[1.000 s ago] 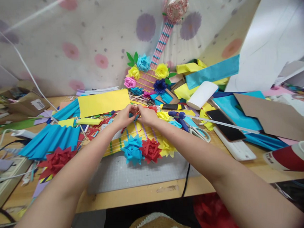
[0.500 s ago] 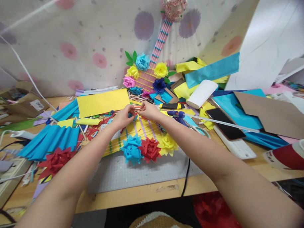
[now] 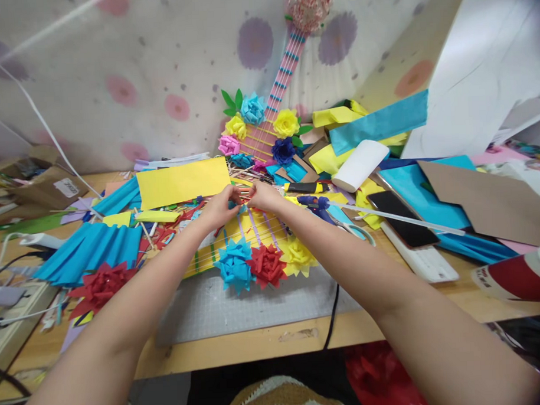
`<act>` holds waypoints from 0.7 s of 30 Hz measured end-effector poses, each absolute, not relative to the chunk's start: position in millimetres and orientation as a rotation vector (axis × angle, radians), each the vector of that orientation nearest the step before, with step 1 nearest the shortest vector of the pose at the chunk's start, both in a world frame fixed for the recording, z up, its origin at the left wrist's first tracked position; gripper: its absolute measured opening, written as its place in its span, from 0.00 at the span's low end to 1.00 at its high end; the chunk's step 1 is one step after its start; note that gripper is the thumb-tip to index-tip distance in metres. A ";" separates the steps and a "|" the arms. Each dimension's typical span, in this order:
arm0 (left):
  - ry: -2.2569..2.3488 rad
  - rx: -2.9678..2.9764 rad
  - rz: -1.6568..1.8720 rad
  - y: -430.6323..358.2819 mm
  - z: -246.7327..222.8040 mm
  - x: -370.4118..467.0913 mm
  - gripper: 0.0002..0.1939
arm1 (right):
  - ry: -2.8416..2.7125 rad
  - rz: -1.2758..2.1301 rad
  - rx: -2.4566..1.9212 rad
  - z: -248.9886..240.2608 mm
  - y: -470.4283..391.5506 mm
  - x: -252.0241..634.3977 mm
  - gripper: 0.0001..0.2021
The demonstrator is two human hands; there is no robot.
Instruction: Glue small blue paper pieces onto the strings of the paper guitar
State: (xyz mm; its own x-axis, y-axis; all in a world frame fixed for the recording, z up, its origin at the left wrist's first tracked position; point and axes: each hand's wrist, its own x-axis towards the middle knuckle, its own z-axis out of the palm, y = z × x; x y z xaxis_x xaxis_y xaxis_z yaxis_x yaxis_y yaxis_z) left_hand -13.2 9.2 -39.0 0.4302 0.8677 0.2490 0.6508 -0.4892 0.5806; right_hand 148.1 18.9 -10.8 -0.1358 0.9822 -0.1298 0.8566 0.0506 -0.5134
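My left hand (image 3: 222, 206) and my right hand (image 3: 265, 197) are close together over the far side of a yellow paper guitar (image 3: 218, 247) lying on the grey cutting mat. Fingers of both are curled in a pinch; whatever they hold is too small to make out. Just below the fingertips shows a bit of blue. Along the guitar's near edge sit a blue paper flower (image 3: 235, 265), a red paper flower (image 3: 267, 265) and a yellow paper flower (image 3: 300, 257). Strings and purple strips cross its face. To the right of my right hand lies a blue glue gun (image 3: 313, 202) with a long glue stick.
A finished pink guitar (image 3: 283, 78) leans against the patterned curtain. Yellow paper (image 3: 185, 183), blue crepe paper (image 3: 92, 250) and another red flower (image 3: 102, 285) lie left. Scissors (image 3: 357, 230), a phone (image 3: 403, 219) and a paper cup (image 3: 516, 276) stand or lie right. Scraps surround the guitar.
My hands stay almost in the same place, still pinched together over the guitar. The view has shifted very slightly; nothing else has visibly moved.
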 end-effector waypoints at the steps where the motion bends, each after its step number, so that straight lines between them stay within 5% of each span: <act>1: 1.284 2.298 0.740 9.4 -39.2 -12.7 0.18 | -2.072 0.703 -1.878 -11.4 18.8 148.6 0.14; 21: 1.292 2.378 0.619 10.5 -35.7 -9.6 0.28 | -2.094 0.667 -1.887 -5.7 11.9 150.4 0.16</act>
State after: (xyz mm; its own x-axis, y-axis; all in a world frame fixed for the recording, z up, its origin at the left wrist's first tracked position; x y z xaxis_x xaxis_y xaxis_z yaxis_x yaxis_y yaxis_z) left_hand -9.6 10.5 -35.7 0.4848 0.8507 0.2033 0.6912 -0.5150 0.5069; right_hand 150.4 11.9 -5.7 -0.1338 0.9836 -0.1207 0.8720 0.0590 -0.4859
